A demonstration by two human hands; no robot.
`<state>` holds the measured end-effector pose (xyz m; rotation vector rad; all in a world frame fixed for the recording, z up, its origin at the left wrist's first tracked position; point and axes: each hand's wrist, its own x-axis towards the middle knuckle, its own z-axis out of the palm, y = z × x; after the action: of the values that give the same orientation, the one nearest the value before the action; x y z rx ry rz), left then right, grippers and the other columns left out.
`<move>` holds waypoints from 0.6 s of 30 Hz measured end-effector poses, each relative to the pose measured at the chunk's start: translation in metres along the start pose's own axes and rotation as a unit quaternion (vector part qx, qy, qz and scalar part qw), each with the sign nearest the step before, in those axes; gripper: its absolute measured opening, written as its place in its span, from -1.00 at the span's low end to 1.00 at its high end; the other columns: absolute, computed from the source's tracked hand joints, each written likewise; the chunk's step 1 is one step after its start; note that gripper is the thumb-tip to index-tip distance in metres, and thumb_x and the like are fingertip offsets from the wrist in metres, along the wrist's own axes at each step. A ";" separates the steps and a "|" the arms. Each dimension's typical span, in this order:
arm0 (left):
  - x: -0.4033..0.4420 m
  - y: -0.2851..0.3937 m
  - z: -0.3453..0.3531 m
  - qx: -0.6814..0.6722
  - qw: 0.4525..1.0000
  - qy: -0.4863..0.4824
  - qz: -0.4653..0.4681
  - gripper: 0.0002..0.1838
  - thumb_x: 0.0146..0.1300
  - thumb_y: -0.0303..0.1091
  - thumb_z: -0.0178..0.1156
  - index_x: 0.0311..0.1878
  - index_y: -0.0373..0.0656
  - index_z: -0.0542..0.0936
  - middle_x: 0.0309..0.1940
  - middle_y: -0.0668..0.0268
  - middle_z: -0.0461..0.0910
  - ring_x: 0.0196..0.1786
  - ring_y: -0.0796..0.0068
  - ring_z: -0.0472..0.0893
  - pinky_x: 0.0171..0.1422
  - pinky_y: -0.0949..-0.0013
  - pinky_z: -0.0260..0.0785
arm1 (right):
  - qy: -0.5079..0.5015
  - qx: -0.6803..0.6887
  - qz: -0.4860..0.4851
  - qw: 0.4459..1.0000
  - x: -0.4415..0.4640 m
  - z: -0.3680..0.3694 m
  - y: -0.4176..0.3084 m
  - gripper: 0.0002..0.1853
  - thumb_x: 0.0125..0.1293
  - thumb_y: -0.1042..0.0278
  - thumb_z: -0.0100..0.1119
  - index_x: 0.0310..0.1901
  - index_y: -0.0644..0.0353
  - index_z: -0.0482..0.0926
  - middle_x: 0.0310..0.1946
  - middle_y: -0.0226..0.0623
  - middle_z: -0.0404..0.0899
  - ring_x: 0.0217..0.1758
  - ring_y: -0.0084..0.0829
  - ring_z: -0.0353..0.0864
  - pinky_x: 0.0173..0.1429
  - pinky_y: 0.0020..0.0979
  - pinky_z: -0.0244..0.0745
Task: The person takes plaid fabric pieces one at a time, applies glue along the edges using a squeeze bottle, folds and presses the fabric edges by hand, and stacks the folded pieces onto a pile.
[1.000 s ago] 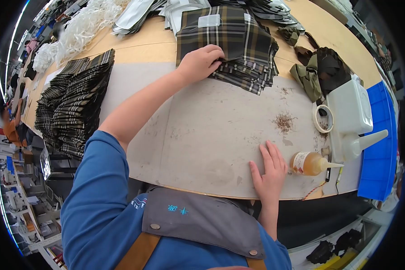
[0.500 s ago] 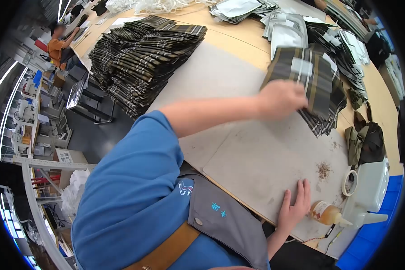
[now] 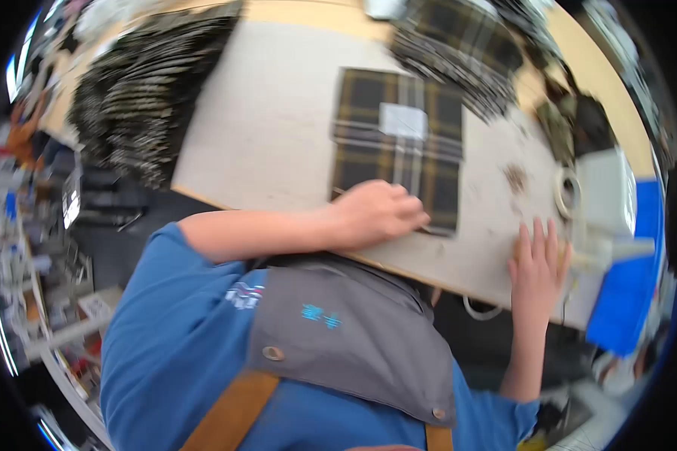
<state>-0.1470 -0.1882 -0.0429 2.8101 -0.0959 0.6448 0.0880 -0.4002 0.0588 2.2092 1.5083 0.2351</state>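
A folded dark plaid fabric piece [image 3: 440,177], with a white paper patch [image 3: 403,121] on it, lies flat on the table in front of me. My left hand [image 3: 380,216] is at its near edge, fingers curled closed on the fabric; the fingertips are partly hidden. To the right, my right hand [image 3: 538,259] is open, palm down, with the fingers spread. It is in front of the amber bottle [image 3: 565,255], which is mostly covered; whether they touch I cannot tell. Beyond the piece sits a stack of similar plaid pieces [image 3: 459,45].
A large pile of folded plaid fabric [image 3: 147,98] stands at the left. Along the right are dark cloth items [image 3: 590,124], a tape roll [image 3: 566,192], a white container [image 3: 608,188] and a blue bin [image 3: 628,278]. Brown scraps [image 3: 515,178] dot the grey tabletop [image 3: 278,113].
My left hand has come from the stack toward me, and a plaid piece now lies before me. My right hand has moved to the bottle. The camera view has shifted.
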 end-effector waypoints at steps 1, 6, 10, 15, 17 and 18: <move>0.000 0.000 -0.006 -0.004 1.000 -0.019 -0.005 -0.53 0.17 -0.38 0.17 0.19 -0.07 0.65 -0.16 0.39 0.54 -0.19 0.40 0.55 -0.14 0.35 0.43 | 0.018 -0.026 -0.011 0.999 0.000 0.013 0.010 -0.37 0.33 0.26 0.23 0.46 -0.06 0.40 0.53 -0.45 0.31 0.65 -0.35 0.16 0.71 -0.04 -0.17; 0.000 0.010 -0.015 -0.002 0.997 -0.078 -0.018 -0.46 0.14 -0.39 0.19 0.26 -0.07 0.63 -0.18 0.41 0.50 -0.16 0.44 0.52 -0.08 0.38 0.42 | 0.090 -0.185 -0.036 0.978 0.000 0.035 0.034 -0.33 0.35 0.38 0.13 0.50 -0.24 0.33 0.48 -0.59 0.36 0.60 -0.50 0.25 0.71 -0.13 -0.19; 0.004 0.012 -0.029 0.007 0.993 -0.117 -0.016 -0.45 0.14 -0.39 0.20 0.27 -0.05 0.63 -0.19 0.41 0.49 -0.16 0.45 0.52 -0.07 0.38 0.43 | 0.115 -0.167 0.052 0.978 -0.002 0.052 0.053 -0.27 0.33 0.40 0.16 0.50 -0.43 0.32 0.37 -0.73 0.42 0.50 -0.59 0.35 0.67 -0.16 -0.15; 0.004 0.007 -0.039 -0.051 0.986 -0.159 0.005 -0.48 0.19 -0.42 0.18 0.27 -0.05 0.63 -0.12 0.41 0.52 -0.13 0.43 0.53 -0.03 0.34 0.45 | 0.162 -0.092 0.136 0.973 -0.013 0.058 0.069 -0.16 0.19 0.39 0.35 0.50 -0.45 0.32 0.36 -0.69 0.44 0.47 -0.55 0.37 0.59 -0.17 -0.06; 0.004 0.007 -0.042 -0.064 0.982 -0.176 0.010 -0.49 0.21 -0.41 0.18 0.28 -0.02 0.63 -0.07 0.40 0.52 -0.12 0.42 0.53 -0.02 0.33 0.46 | 0.292 -0.023 0.173 0.940 -0.016 0.051 0.073 -0.11 0.11 0.38 0.45 0.50 -0.35 0.34 0.38 -0.53 0.45 0.47 -0.43 0.37 0.54 -0.22 -0.02; 0.004 0.006 -0.043 -0.076 0.979 -0.189 0.017 -0.50 0.23 -0.40 0.19 0.28 0.01 0.63 -0.03 0.38 0.53 -0.11 0.41 0.53 -0.01 0.31 0.46 | 0.326 0.024 0.164 0.931 -0.017 0.046 0.071 -0.17 0.14 0.37 0.48 0.47 -0.13 0.36 0.37 -0.27 0.45 0.43 -0.23 0.42 0.53 -0.17 0.13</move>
<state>-0.1622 -0.1828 -0.0019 2.7490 -0.2529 0.0950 0.1587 -0.4490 0.0521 2.5569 1.4243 1.1458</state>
